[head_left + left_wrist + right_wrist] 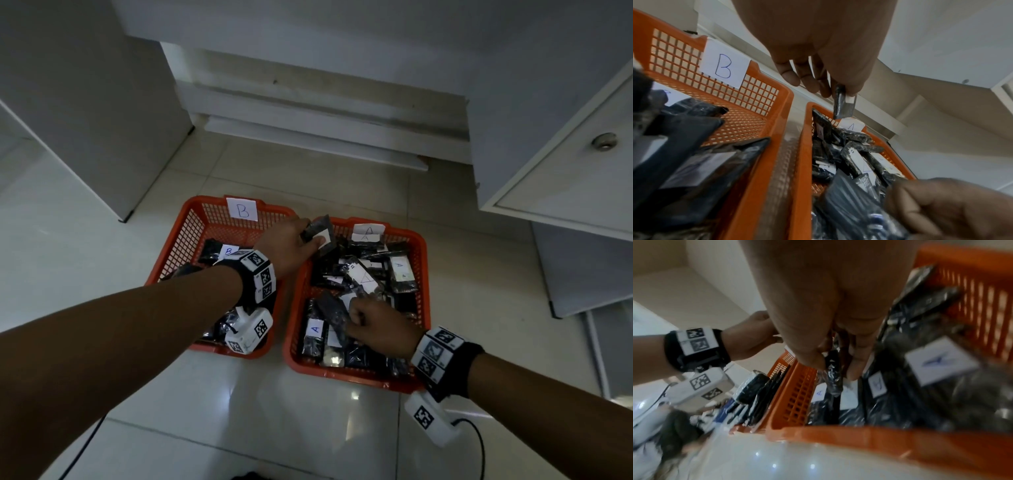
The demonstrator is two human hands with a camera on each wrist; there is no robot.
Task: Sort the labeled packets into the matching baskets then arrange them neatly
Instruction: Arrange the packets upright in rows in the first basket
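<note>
While the left hand [291, 245] pinches one packet [322, 236], the right hand [378, 327] grips another packet [334, 313].

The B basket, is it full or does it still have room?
Still has room. The B basket shows bare orange mesh across its far half, and its packets sit only toward the near end.

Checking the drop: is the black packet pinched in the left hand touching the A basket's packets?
Apart. In the left wrist view the black packet, pinched by the left hand, hangs above the orange A basket with a gap below.
</note>
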